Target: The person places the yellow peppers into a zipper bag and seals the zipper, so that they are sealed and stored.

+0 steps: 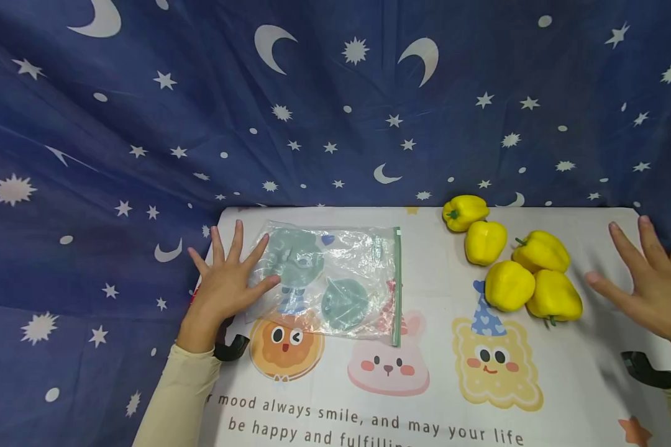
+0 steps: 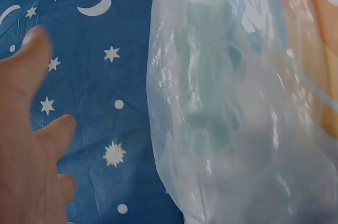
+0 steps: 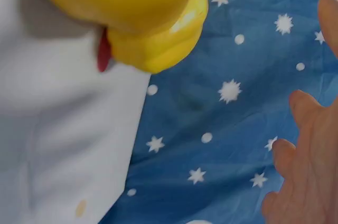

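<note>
A clear zip bag [image 1: 335, 248] with green printed shapes and a green zip strip [image 1: 397, 285] along its right edge lies flat on the table. At its left edge my left hand [image 1: 226, 282] is spread, fingers straight, holding nothing; the left wrist view shows that bag [image 2: 211, 102] beside the hand [image 2: 26, 108]. Several yellow bell peppers [image 1: 509, 285] sit grouped at the back right. My right hand [image 1: 654, 285] is spread to the right of them, apart and holding nothing. The right wrist view has the peppers [image 3: 132, 2] at the top and the hand [image 3: 306, 166] at the right.
The white table covering [image 1: 442, 360] carries printed cartoon figures and lettering. A dark blue curtain [image 1: 324, 93] with moons and stars rises behind the table's back edge and along the left side. Dark wrist mounts [image 1: 232, 347] are worn at both wrists.
</note>
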`<state>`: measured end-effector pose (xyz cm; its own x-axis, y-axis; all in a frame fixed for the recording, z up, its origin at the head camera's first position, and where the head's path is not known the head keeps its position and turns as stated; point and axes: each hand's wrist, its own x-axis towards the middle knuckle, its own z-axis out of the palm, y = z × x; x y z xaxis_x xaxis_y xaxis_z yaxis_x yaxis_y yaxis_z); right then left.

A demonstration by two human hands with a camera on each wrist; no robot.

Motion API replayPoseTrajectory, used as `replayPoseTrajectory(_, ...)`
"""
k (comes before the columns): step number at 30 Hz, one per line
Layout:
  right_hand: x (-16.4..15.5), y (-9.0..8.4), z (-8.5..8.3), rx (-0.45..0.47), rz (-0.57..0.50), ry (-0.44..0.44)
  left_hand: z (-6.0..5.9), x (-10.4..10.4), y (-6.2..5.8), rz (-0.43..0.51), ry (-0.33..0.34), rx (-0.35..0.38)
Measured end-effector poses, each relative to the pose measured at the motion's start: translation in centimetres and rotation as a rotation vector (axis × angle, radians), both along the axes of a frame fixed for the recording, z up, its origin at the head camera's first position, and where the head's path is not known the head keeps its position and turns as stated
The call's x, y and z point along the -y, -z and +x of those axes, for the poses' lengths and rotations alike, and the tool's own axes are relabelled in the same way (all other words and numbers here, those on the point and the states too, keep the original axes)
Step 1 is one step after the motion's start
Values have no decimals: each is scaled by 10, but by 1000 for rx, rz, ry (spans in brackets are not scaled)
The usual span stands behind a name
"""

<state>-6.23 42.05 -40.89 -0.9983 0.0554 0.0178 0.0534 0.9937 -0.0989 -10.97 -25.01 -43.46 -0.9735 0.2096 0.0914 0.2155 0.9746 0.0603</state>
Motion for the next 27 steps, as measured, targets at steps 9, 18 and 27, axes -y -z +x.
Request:
replayPoseTrajectory(9, 55, -9, -14, 14, 19, -103, -3, -29, -7, 71, 52, -41)
replayPoseTrajectory(18, 123, -2, -28, -45, -135, -342, -5, -87, -3, 224, 151, -87)
replayPoseTrajectory(27, 180, 25, -37, -33, -140, -457, -5, -143, 23, 452, 244, -35)
